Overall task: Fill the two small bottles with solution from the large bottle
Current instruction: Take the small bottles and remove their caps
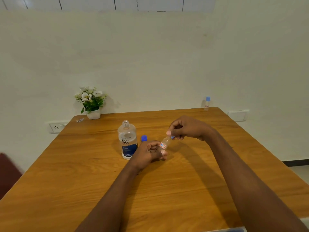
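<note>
The large clear bottle (pixel 127 141) with a white and dark blue label stands upright and uncapped on the wooden table (pixel 83 173). Its blue cap (pixel 144 138) lies just to its right. My left hand (pixel 148 154) holds a small clear bottle (pixel 164 144) with a red label, tilted to the right above the table. My right hand (pixel 187 128) pinches that bottle's blue cap (pixel 172 137) with thumb and fingers. A second small bottle (pixel 207 103) with a blue cap stands upright at the far right corner of the table.
A white pot of white flowers (pixel 92 102) sits at the far left corner by the wall, with a small wrapper (pixel 80 120) beside it. Wall sockets (pixel 56 127) flank the table. A dark red chair (pixel 7 173) is at the left edge.
</note>
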